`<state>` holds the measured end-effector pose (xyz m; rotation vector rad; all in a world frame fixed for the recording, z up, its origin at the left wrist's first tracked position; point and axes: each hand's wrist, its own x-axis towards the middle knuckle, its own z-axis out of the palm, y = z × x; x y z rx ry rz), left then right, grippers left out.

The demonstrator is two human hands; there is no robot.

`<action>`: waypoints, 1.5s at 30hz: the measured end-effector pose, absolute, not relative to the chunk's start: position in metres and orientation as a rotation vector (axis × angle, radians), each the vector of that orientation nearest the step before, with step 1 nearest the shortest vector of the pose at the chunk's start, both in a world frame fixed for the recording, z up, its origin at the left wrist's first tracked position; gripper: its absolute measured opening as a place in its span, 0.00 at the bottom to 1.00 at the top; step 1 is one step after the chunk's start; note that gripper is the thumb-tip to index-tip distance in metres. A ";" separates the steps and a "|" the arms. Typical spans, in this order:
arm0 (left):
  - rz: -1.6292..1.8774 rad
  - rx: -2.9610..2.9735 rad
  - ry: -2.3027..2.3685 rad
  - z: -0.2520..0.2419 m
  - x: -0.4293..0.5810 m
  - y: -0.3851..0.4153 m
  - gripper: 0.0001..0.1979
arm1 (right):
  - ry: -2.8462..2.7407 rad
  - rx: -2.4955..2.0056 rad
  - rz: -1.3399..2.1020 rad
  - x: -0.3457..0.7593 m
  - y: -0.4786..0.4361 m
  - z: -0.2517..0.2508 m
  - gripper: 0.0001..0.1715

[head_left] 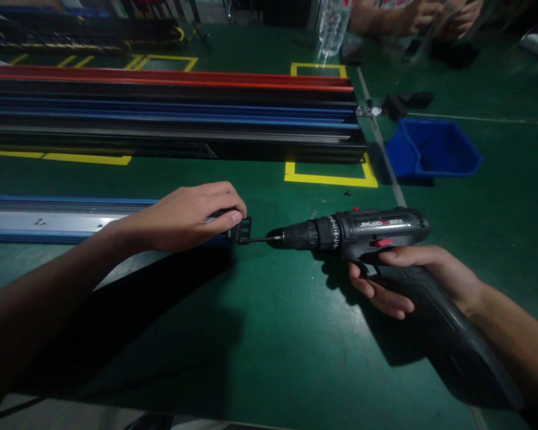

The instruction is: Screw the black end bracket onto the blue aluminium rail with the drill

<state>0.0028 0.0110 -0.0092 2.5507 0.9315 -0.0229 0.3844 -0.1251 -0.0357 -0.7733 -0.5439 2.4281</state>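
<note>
My right hand (399, 275) is wrapped round the grip of a black cordless drill (376, 227), a finger at its trigger. The drill's long thin bit (262, 239) points left and meets a black slotted end bracket (244, 230). That bracket sits at the right end of a blue and silver metal rail (67, 218) lying on the table. My left hand (201, 215) is closed over the rail's end, thumb and fingers pressed at the bracket. What lies under its palm is hidden.
Red, blue and black rails (170, 113) lie side by side farther back. A blue bin (430, 149) stands at the right, and a small dark screw (348, 193) lies nearer. Yellow tape (332, 179) marks the green table. Behind are a plastic bottle (334, 27) and another person's hands (443, 18).
</note>
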 end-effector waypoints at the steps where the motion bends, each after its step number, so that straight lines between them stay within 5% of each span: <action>1: -0.023 2.549 0.932 -0.009 0.003 0.011 0.24 | -0.544 -0.764 2.429 0.385 -0.125 -0.037 0.20; 18: 0.030 2.565 0.893 -0.012 0.002 0.011 0.22 | -0.553 -0.564 2.487 0.390 -0.125 -0.049 0.25; 45: 0.050 2.557 0.890 -0.013 0.003 0.011 0.21 | -0.699 -0.725 2.428 0.388 -0.128 -0.051 0.17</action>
